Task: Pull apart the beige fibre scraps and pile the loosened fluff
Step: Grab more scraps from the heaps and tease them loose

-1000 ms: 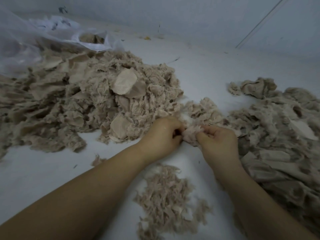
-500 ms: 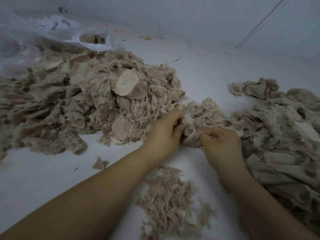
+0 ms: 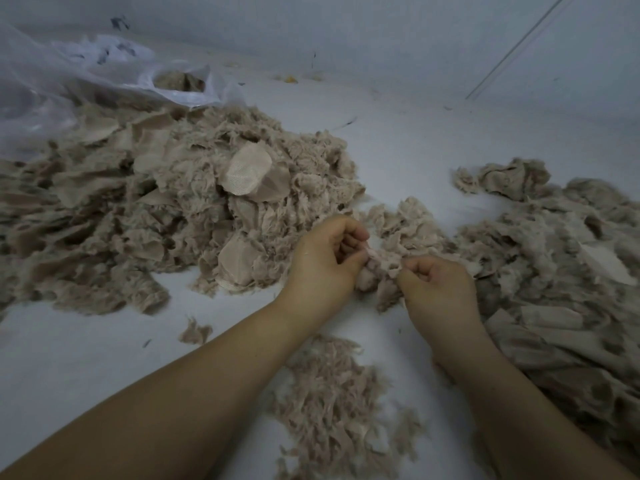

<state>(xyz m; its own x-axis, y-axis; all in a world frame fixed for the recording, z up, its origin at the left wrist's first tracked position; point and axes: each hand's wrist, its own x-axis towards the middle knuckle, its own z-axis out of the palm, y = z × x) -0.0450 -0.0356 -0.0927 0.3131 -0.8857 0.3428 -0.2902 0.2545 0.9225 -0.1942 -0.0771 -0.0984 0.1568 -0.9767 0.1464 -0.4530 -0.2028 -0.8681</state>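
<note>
A beige fibre scrap (image 3: 382, 271) hangs between my two hands at the centre of the view. My left hand (image 3: 325, 261) pinches its left edge with curled fingers. My right hand (image 3: 438, 287) pinches its right edge. A big heap of beige scraps (image 3: 166, 209) lies on the left, with flat woven pieces among the frayed ones. Another heap of beige scraps (image 3: 561, 271) spreads along the right. A small pile of loosened fluff (image 3: 332, 396) lies on the white surface below my hands, partly hidden by my left forearm.
A clear plastic bag (image 3: 86, 84) with more beige material lies at the back left, behind the big heap. A stray tuft (image 3: 195, 332) lies alone on the white surface (image 3: 86, 358). A pale wall (image 3: 381, 36) closes the back.
My left hand's fingers have curled in again on the scrap, and my right hand has shifted slightly down and right, stretching the scrap between them.
</note>
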